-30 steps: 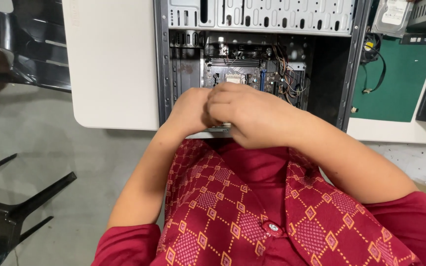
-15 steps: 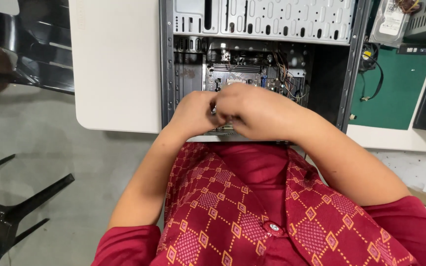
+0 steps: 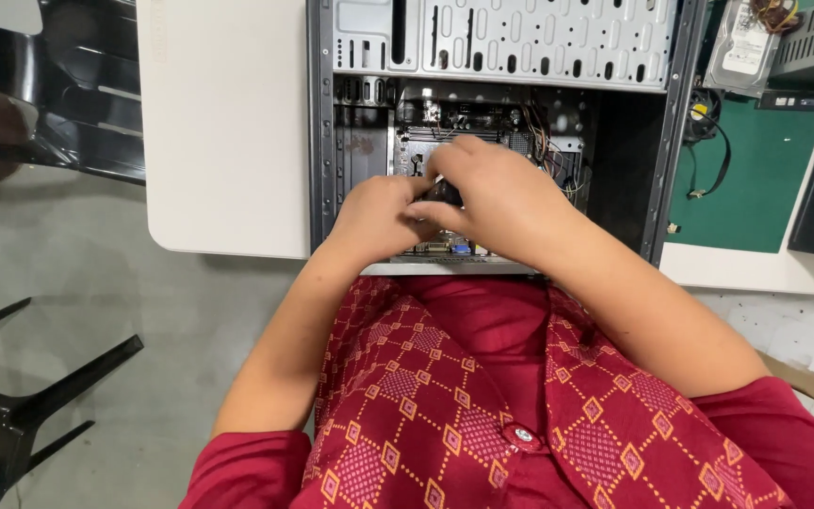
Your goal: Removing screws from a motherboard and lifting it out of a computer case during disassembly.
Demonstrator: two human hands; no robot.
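Left hand: left hand curled closed on a small dark part, fingertips meeting those of the other hand.
Right hand: right hand clamped over the same part from the right.
Dark part: inside the open computer case, above its motherboard, mostly hidden.
Case: lies at the near edge of the white table.
Right side: green mat, hard drive at the far edge.

Both hands moved deeper into the open computer case, right hand overlapping left hand
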